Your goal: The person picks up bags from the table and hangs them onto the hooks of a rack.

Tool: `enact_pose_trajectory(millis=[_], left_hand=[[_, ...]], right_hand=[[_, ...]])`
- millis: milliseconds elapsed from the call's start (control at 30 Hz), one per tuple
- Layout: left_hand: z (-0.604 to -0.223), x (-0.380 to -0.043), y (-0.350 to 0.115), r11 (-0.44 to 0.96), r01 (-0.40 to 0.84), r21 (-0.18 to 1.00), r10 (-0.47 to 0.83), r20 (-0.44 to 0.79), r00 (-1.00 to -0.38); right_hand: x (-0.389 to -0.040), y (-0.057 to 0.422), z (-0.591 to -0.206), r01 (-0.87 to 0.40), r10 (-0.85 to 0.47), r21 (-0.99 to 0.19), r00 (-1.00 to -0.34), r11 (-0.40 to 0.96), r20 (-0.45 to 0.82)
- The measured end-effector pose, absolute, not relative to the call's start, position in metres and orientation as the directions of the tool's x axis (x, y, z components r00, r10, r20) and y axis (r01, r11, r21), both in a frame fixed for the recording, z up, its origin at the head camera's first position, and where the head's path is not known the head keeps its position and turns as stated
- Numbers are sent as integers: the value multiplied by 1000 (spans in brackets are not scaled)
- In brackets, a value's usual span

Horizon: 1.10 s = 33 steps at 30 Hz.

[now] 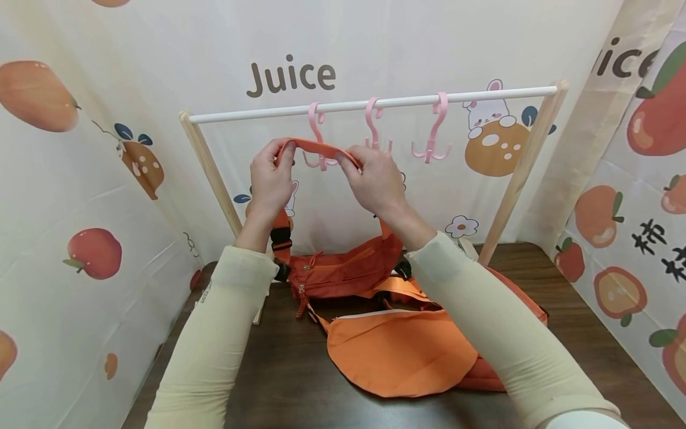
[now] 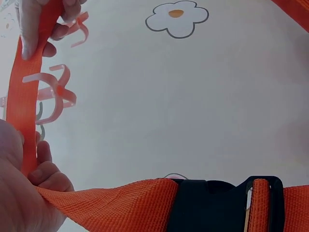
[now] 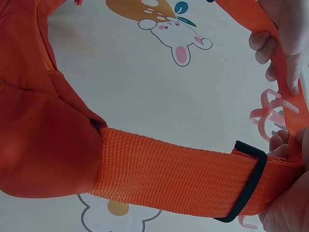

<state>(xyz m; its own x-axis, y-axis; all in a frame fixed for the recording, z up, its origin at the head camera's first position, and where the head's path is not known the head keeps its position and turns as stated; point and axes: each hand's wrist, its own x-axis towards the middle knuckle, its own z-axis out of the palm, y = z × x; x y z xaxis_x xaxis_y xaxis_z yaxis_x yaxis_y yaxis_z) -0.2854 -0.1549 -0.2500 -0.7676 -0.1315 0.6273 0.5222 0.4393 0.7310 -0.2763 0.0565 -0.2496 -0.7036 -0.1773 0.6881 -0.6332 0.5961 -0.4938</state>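
An orange webbing strap (image 1: 316,146) is stretched between my two hands at the height of the pink hooks. My left hand (image 1: 272,176) pinches one side of it and my right hand (image 1: 377,182) the other. From this strap hangs a rust-orange waist bag (image 1: 348,271) with zips, low over the table. A black side-release buckle (image 2: 207,205) sits on the strap below my left hand. On the right side, a black slider (image 3: 248,186) lies close to my right hand. The leftmost pink hook (image 1: 314,122) is just behind the held strap.
A white rail (image 1: 241,113) on wooden legs (image 1: 517,185) carries the hooks, including a middle hook (image 1: 371,122) and a right hook (image 1: 432,137). A bright orange bag (image 1: 402,354) lies on the dark wooden table (image 1: 289,369), with more red-orange fabric (image 1: 517,292) beneath my right forearm.
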Motion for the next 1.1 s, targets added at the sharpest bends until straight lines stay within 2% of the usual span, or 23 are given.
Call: enact_pose_trajectory(millis=[167,567,733,1100], left_hand=[[-249,-290,-154,437,510,741,-126,612,-781],[-263,-296,-159,459,438,773,-126,544,-829],[-272,-296,-161,467,436,769,-117,543,-832],[-304,-289,-168,468,374,801,-97,467,-879]], right_hand=[[-276,56,-249,-616,-171,-494,-714,614,679],[-288,54,-255,-537,-191,-558,-806,633,560],[-294,55,-259,-516,-207,-583,-833,628,514],[-303,64,-282,-469,-241,-553,-867,689,436]])
